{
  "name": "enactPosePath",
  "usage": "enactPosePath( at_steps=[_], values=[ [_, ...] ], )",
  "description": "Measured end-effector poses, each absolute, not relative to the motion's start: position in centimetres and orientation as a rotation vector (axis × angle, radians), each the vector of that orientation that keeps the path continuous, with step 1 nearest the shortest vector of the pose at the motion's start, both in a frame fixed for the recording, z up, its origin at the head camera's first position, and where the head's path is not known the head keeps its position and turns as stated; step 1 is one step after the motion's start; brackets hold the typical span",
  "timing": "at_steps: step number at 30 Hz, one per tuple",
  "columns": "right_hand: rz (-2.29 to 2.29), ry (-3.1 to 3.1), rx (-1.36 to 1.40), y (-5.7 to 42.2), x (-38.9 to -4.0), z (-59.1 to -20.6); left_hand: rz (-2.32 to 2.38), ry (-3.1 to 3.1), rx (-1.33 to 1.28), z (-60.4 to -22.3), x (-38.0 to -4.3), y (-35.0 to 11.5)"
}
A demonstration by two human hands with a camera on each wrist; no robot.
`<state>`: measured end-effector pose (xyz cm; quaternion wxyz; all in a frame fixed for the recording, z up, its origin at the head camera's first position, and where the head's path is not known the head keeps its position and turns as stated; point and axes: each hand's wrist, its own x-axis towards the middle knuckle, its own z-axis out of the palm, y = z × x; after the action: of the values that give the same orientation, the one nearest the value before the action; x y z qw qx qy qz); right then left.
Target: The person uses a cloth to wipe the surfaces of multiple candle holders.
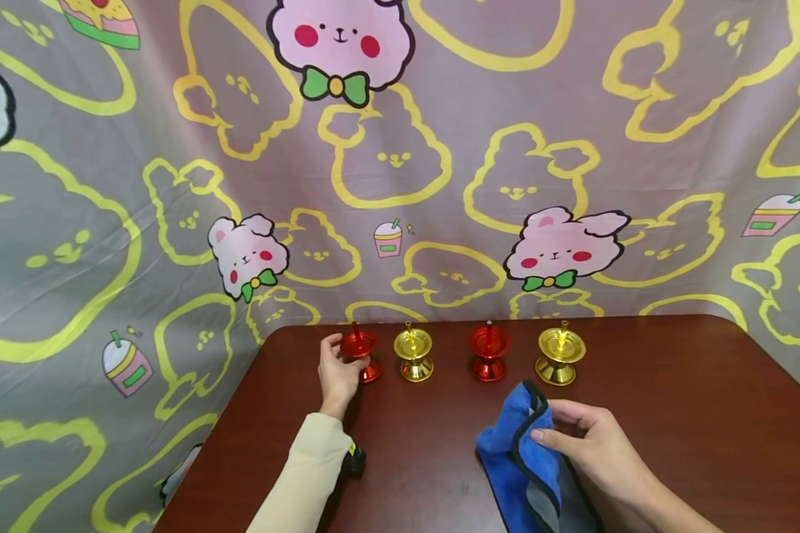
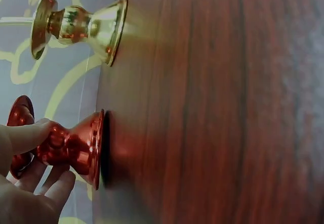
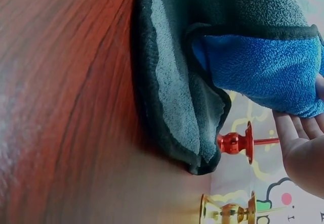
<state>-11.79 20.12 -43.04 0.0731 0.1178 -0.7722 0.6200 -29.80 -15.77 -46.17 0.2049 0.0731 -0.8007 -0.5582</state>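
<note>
My left hand (image 1: 340,377) grips the leftmost red candle holder (image 1: 358,345) around its stem, thumb on one side and fingers on the other. In the left wrist view the base of this red candle holder (image 2: 83,145) is right at the tabletop, with a dark shadow along its rim. My right hand (image 1: 596,444) pinches a blue and grey towel (image 1: 530,451) with black edging between thumb and fingers. The towel hangs in folds, its grey side showing in the right wrist view. Beside the left hand stands a gold candle holder (image 1: 415,366).
Farther right along the back of the brown table (image 1: 427,459) stand another red candle holder (image 1: 489,363) and another gold candle holder (image 1: 557,366), both upright. A patterned curtain (image 1: 433,170) hangs behind the table and along its left side.
</note>
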Motion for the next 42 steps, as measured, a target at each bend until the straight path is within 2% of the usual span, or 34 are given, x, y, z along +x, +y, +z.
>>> enactPosePath(
  at_steps=[10,14,19,24,34,42],
  values=[
    [1.87,-2.321,0.33,20.2,-11.7,-43.3,-1.511,-2.367,0.176,-46.9,-29.7,-16.2],
    [1.873,-2.321,0.342,20.1,-11.7,-43.3,-1.368,-2.374,0.162,-46.5,-28.0,-15.6],
    [1.879,-2.33,0.356,20.3,-11.6,-43.3,-1.212,-2.207,-0.042,-45.3,-24.3,-12.7],
    [1.837,-2.358,0.336,20.3,-11.8,-43.2,-1.383,-2.178,-0.271,-44.8,-22.5,-9.9],
    [1.963,-2.384,0.257,20.3,-11.4,-43.3,-1.77,-2.226,-0.071,-47.4,-25.8,-6.7],
    [2.028,-2.349,0.339,20.3,-11.3,-43.4,-1.676,-2.285,0.093,-47.6,-29.0,-6.0]
  ],
)
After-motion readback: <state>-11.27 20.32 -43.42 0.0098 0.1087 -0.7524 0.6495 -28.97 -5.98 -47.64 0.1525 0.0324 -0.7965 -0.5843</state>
